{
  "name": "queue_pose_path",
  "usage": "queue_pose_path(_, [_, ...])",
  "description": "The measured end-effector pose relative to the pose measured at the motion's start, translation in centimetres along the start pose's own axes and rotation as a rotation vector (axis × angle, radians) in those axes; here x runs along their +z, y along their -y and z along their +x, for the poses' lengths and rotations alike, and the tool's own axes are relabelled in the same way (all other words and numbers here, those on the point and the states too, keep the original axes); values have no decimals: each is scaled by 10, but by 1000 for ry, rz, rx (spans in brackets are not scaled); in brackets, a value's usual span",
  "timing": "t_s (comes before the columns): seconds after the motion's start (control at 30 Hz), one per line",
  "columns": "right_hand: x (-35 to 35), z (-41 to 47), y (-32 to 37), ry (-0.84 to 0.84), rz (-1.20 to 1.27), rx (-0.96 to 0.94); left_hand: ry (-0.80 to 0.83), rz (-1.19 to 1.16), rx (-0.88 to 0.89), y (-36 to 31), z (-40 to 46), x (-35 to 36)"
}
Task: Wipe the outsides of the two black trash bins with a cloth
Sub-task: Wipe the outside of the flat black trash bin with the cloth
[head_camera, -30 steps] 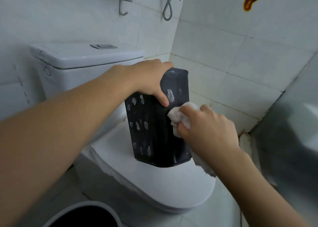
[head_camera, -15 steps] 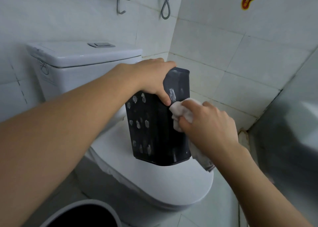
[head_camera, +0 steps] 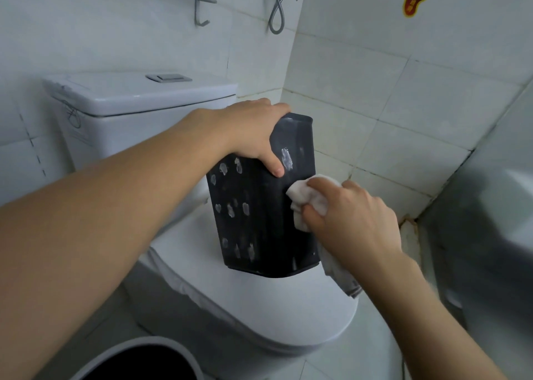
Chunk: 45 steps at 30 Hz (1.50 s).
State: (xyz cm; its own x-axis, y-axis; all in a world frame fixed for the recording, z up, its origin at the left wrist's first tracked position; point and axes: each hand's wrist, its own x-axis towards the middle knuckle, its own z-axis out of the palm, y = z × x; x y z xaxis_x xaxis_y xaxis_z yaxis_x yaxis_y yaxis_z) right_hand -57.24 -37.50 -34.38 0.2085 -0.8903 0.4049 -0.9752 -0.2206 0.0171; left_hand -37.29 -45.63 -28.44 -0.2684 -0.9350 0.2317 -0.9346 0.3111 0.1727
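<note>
A small black rectangular trash bin [head_camera: 259, 221] stands on the closed white toilet lid [head_camera: 259, 316], its sides dotted with pale smudges. My left hand [head_camera: 253, 131] grips its top edge, thumb down the near face. My right hand [head_camera: 349, 221] holds a bunched white cloth [head_camera: 308, 198] and presses it on the bin's right side, about halfway up; a tail of cloth hangs below my wrist. The rim of a second, round bin [head_camera: 138, 351] with a dark inside shows at the bottom left.
The toilet cistern [head_camera: 138, 106] stands behind the bin against the tiled wall. A tiled corner wall [head_camera: 403, 106] closes the right side. A grey blurred surface [head_camera: 490, 235] fills the far right. A metal rail with a hook [head_camera: 199, 2] and a shower hose [head_camera: 278, 7] hang above.
My right hand has slid the cloth a little up the bin's right side. My left hand keeps its hold on the top, and the bin stays on the lid.
</note>
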Motion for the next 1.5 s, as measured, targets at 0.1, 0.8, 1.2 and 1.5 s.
queue_pose_path(0.1, [-3, -10, 9, -1, -55, -39, 6, -7, 2, 3, 1, 0])
queue_pose_path(0.8, [-8, -10, 18, -24, -97, -101, 17, 4, 23, -7, 1, 0])
queue_pose_path(1.2, [-7, -14, 13, 4, 67, -43, 7, 12, -8, -2, -1, 0])
queue_pose_path(1.5, [1, 1, -9, 33, 23, 43, -2, -4, -8, 6, -5, 0])
